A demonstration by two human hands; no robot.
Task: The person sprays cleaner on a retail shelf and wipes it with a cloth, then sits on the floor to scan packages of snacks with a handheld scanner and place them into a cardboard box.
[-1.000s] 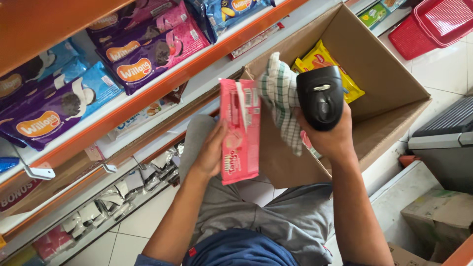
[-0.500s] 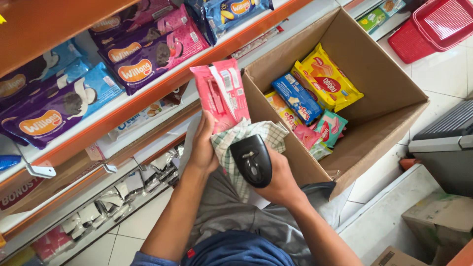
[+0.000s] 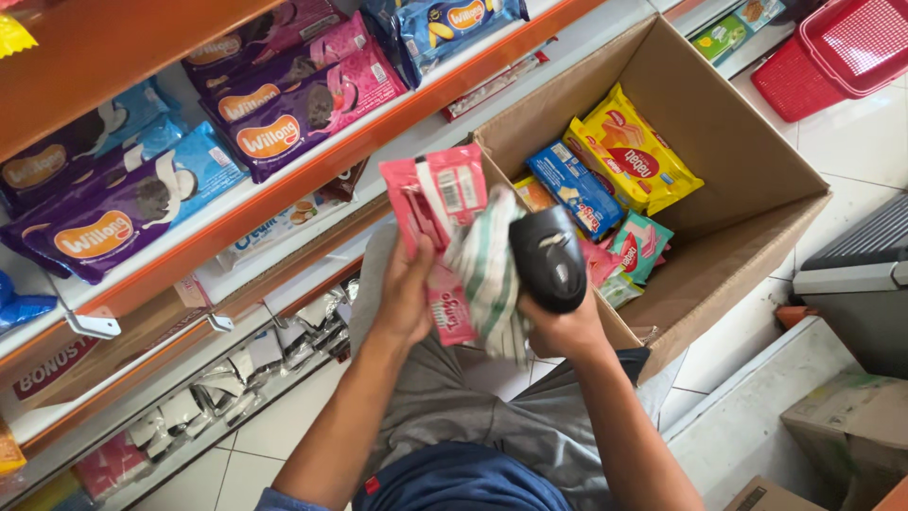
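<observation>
Currently the left hand clasps a pink wafer packet and the right hand clenches a black barcode scanner with a striped cloth, while more snack packets remain in the cardboard box at right.

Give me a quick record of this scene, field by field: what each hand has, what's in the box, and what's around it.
Left hand: holds a pink snack packet, barcode side up
Right hand: holds a black handheld scanner together with a green-and-white checked cloth
Cardboard box: open, with yellow, blue, teal and pink snack packets inside
Shelf: orange edge, purple and blue biscuit packs on it
Red basket: on the floor beyond the box
</observation>
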